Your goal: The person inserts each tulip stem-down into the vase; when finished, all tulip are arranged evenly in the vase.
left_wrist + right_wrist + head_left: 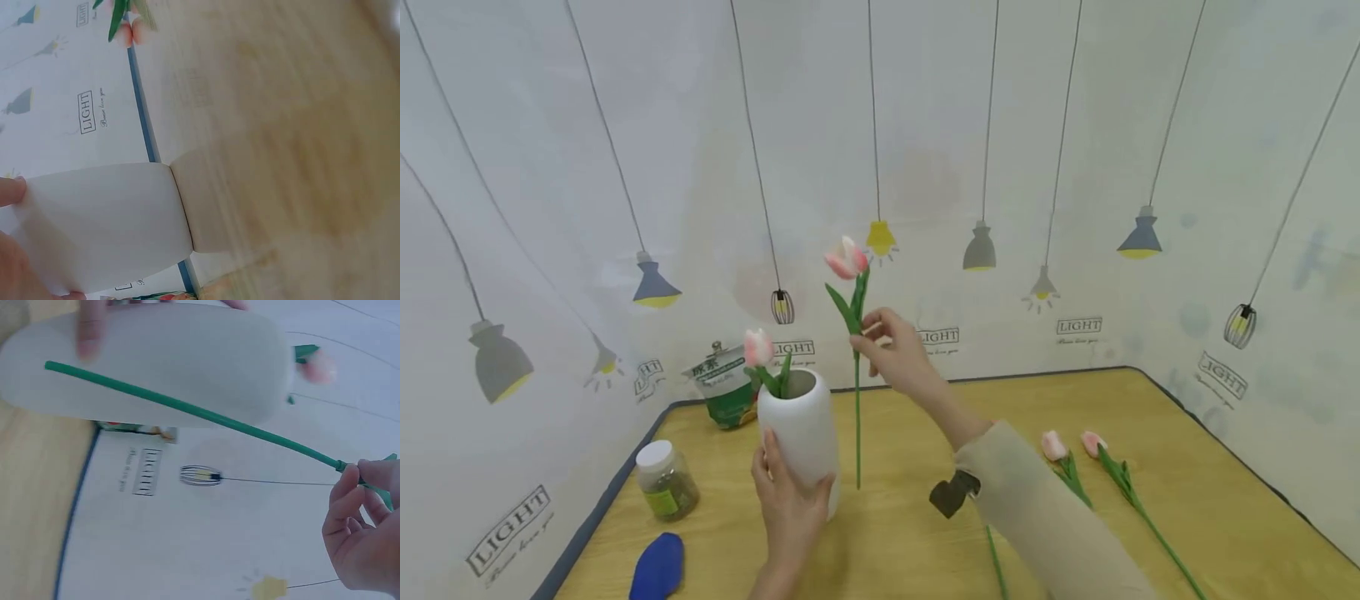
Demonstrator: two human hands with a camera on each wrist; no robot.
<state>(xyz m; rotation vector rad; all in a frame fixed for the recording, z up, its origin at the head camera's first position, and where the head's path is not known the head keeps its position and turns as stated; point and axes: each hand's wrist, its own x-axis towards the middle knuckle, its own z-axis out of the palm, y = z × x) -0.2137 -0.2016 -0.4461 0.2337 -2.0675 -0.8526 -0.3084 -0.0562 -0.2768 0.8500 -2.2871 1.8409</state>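
A white vase (799, 429) stands on the wooden table, with one pink-and-white tulip (758, 348) leaning out of its mouth at the left. My left hand (792, 508) grips the vase low on its body, thumb on one side and fingers on the other. Just right of the vase, my right hand (891, 350) pinches a second tulip (847, 260) below its leaves. That tulip is upright, its long green stem (194, 411) hanging beside the vase and apart from it in the head view. In the left wrist view the vase (100, 225) shows smooth sides.
Two more tulips lie on the table (917, 450) at the right, one pink bloom (1054, 446) beside another (1093, 443); my sleeve partly covers one stem. At the left are a white-lidded jar (666, 483), a blue flat object (657, 567) and a green-and-white bag (724, 387).
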